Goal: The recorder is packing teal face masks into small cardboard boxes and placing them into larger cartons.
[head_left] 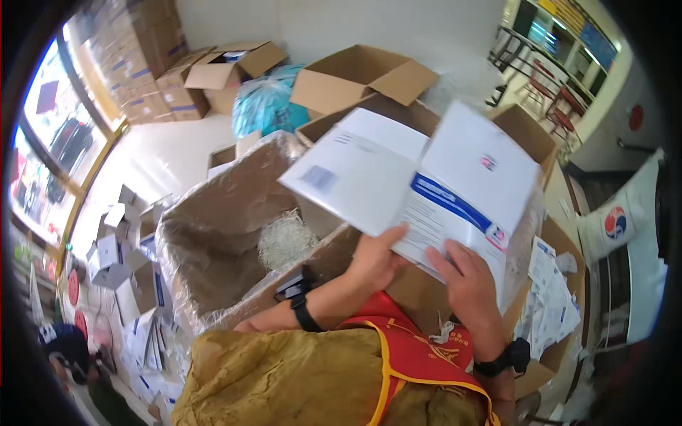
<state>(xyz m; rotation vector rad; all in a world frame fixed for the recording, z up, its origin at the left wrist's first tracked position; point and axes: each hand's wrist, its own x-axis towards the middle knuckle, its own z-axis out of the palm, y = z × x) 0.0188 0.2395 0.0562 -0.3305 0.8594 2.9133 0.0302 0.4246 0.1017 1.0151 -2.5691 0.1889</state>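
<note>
In front of me I hold a white printed carton, opened out into flat panels with a blue band and small print. My left hand grips its near edge, thumb on top and the other fingers mostly hidden underneath. The fingers of my right hand lie over the near edge further right, closed on the same carton; its thumb is hard to see. To the left of my hands stands a big cardboard box lined with clear plastic, with white shredded material at its bottom.
Folded white cartons lie piled on the left floor, near a crouching person. Open cardboard boxes and a blue bag stand at the back. Right of me, printed sheets fill another box.
</note>
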